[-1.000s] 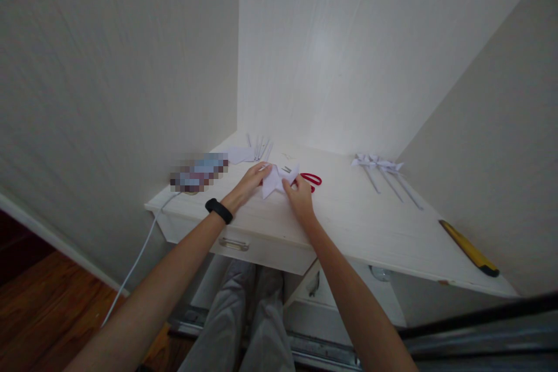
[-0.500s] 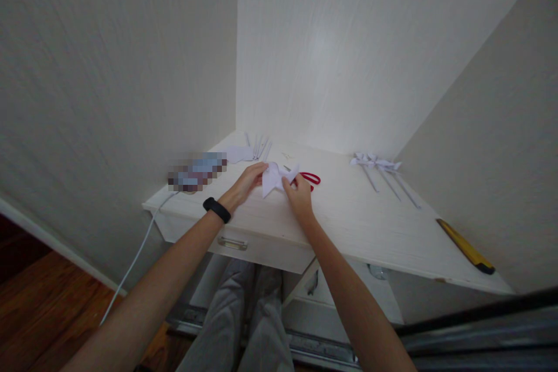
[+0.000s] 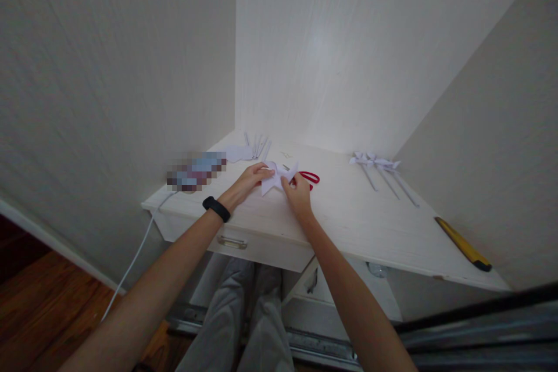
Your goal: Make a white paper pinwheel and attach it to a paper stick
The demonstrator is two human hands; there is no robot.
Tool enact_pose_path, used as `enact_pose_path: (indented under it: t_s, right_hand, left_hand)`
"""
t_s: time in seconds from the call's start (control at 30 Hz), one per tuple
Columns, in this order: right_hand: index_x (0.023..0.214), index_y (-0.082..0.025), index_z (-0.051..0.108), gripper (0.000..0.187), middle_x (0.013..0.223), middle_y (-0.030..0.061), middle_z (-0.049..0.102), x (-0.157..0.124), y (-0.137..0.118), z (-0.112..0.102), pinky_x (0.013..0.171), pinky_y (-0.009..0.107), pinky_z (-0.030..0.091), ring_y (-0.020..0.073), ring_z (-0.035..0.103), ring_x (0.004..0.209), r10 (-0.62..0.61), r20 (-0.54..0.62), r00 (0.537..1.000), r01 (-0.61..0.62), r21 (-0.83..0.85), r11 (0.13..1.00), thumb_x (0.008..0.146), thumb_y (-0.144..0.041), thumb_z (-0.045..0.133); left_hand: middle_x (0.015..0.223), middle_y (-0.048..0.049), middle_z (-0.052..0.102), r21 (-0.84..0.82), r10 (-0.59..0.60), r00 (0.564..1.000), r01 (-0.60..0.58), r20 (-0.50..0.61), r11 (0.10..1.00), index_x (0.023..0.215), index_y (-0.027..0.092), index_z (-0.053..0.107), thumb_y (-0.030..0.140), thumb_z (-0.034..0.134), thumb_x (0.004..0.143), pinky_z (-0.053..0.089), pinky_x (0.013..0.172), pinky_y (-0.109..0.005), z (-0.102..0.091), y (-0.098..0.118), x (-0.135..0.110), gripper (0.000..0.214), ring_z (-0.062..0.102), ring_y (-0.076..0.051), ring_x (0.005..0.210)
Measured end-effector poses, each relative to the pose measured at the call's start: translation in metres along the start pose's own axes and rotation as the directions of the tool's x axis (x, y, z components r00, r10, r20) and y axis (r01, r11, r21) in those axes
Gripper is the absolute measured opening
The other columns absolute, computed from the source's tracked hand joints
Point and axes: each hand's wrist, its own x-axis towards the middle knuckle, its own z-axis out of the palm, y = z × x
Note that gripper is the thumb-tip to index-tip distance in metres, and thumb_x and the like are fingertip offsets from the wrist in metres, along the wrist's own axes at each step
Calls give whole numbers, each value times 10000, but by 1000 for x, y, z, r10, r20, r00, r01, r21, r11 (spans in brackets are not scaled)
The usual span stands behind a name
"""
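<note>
A white paper pinwheel (image 3: 273, 182), its corners folded inward, is held between both hands above the desk. My left hand (image 3: 251, 179), with a black band on the wrist, grips its left side, the thumb lying over the paper. On the right side, my right hand (image 3: 299, 193) pinches it between thumb and fingers. Red-handled scissors (image 3: 310, 176) lie just behind my right hand, partly covered by it and by the paper. Behind my left hand are several thin paper sticks (image 3: 260, 146) and some flat white paper (image 3: 239, 154).
Several finished-looking paper pinwheels on sticks (image 3: 375, 163) lie at the right of the white desk (image 3: 349, 215). A yellow and black utility knife (image 3: 462, 244) rests near the right edge. A blurred-out device (image 3: 198, 171) with a white cable (image 3: 135, 261) is at left. Walls enclose the desk.
My left thumb has moved right, from the edge of the paper onto its face. My right hand keeps its pinch, and the view has shifted very slightly.
</note>
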Motion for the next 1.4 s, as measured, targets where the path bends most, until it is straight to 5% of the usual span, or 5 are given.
enact_pose_path:
  t_s: [0.27,0.87,1.2,1.4]
  right_hand:
    - [710,-165,537,183,660,12,547,1,2,0,602,249,377,132,458,605,-3,-6,1000,3,-4,1000,752,-332,476]
    - [749,-151,561,193,699,31,565,0,4,1,630,262,383,141,477,636,16,-14,1000,-16,-17,1000,756,-326,481]
    - [786,-140,582,214,717,31,580,1,5,2,641,253,374,138,485,653,39,-13,999,-38,16,999,752,-325,480]
    - [748,-144,565,173,688,21,557,2,5,2,623,249,364,136,470,630,34,-11,999,-34,-3,999,727,-294,481]
  left_hand:
    - [890,-91,659,-182,-63,993,43,-103,982,833,148,575,561,571,738,441,716,-275,-7,-6,9,424,607,-171,786]
    - [865,-42,634,-236,15,994,-41,-112,971,819,134,641,317,691,675,438,706,-239,-6,-3,7,238,580,-127,766]
    - [913,-51,629,-61,-8,995,14,101,998,947,141,617,295,700,674,423,748,-245,-4,-1,1,325,576,-131,820]
    - [979,-57,630,15,-46,991,45,126,999,994,162,594,301,736,636,405,712,-222,-2,-3,1,410,572,-135,852]
